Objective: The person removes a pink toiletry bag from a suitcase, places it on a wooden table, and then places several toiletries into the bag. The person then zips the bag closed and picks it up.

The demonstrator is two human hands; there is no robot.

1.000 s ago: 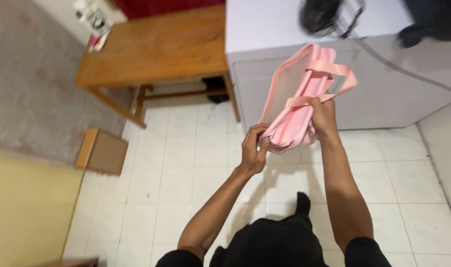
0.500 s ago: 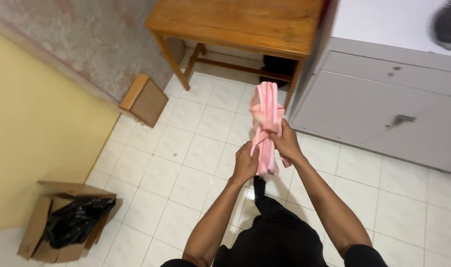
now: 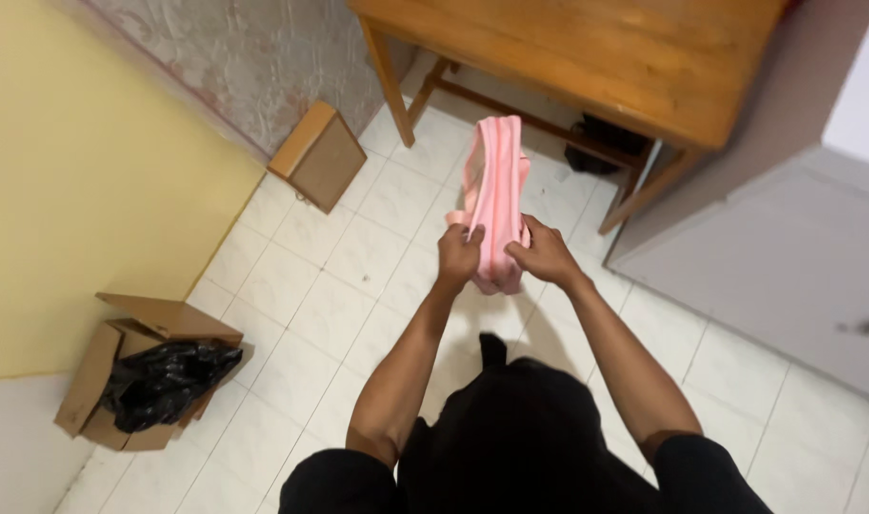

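Observation:
I hold a pink fabric bag (image 3: 494,190) edge-on in front of me, above the white tiled floor. My left hand (image 3: 459,255) grips its left side near the bottom. My right hand (image 3: 541,253) grips the right side at the same height. The bag stands upright and flattened, its top pointing away from me toward the wooden table (image 3: 587,57). Both my arms reach forward from my dark clothing at the bottom of the view.
A small closed cardboard box (image 3: 319,155) leans by the rough wall. An open cardboard box with a black plastic bag (image 3: 158,381) sits at the left near the yellow wall. A grey cabinet (image 3: 787,247) stands at the right. A dark object lies under the table.
The view has swung left, away from the grey cabinet. The bag went from spread open to folded flat and upright. My hands shifted down to grip it on both sides.

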